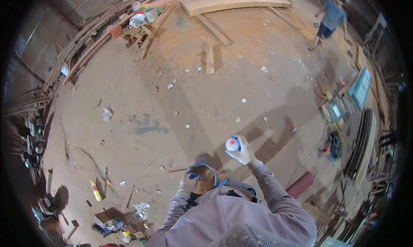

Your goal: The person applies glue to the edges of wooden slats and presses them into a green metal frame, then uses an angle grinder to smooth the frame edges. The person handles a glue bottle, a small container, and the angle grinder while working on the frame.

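Note:
My right hand (244, 154) is raised in front of me, its fingers wrapped round a white bottle (232, 144) with a red tip and blue on its side. The bottle's top points up at me. Lower and to the left, my left hand (187, 183) is closed on a small blue piece (194, 176), which looks like a cap; its exact kind is too small to tell. Just right of that hand is a round brown thing with a grey-blue rim (207, 178), partly hidden by my hand and body.
Stacked planks (81, 44) line the left wall. A large wooden slab (234, 2) lies far ahead on supports. A person (333, 19) walks at far right, near glass-paned frames (360, 88). A yellow bottle (96, 191) and an open can (114, 223) lie on the left floor.

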Tool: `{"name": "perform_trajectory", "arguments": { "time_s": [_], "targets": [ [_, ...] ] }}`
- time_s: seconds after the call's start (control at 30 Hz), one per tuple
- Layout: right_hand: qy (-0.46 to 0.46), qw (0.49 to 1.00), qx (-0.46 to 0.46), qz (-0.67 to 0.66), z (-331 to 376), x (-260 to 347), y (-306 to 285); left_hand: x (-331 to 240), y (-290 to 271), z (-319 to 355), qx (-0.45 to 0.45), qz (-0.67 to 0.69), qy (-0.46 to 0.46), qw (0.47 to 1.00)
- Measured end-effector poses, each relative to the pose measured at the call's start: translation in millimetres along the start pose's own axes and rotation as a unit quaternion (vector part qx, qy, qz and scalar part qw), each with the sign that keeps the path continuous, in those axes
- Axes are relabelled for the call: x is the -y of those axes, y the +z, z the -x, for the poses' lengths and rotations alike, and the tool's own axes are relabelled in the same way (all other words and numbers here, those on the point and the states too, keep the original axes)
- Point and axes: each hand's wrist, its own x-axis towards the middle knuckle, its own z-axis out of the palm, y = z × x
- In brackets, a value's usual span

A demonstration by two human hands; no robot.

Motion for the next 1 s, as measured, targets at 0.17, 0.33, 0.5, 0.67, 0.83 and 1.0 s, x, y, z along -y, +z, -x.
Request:
{"name": "perform_trajectory", "arguments": {
  "time_s": [0.17,0.33,0.5,0.67,0.83,1.0],
  "targets": [
    [-0.015,0.998,0.003,-0.067,-227.7,-16.3,56.6,-59.2,-56.8,-179.4,-0.064,0.018,0.081,0.994],
    [0.133,0.982,-0.005,-0.135,-392.5,-11.8,96.9,-151.0,-147.8,-366.7,0.035,0.175,0.036,0.983],
    [0.158,0.981,-0.025,-0.112,-540.7,-50.1,94.1,-259.4,-223.3,-526.0,-0.006,0.030,0.186,0.982],
    [0.262,0.954,-0.088,-0.119,-678.9,-129.2,100.5,-340.6,-274.7,-710.4,0.083,0.052,0.041,0.994],
    [0.277,0.953,-0.075,-0.101,-857.4,-177.1,103.1,-410.8,-312.3,-888.9,-0.023,0.152,0.074,0.985],
    [0.138,0.988,-0.008,-0.068,-1084.5,-184.3,103.2,-506.5,-385.8,-1009.0,-0.048,0.124,0.053,0.990]
  ]
}}
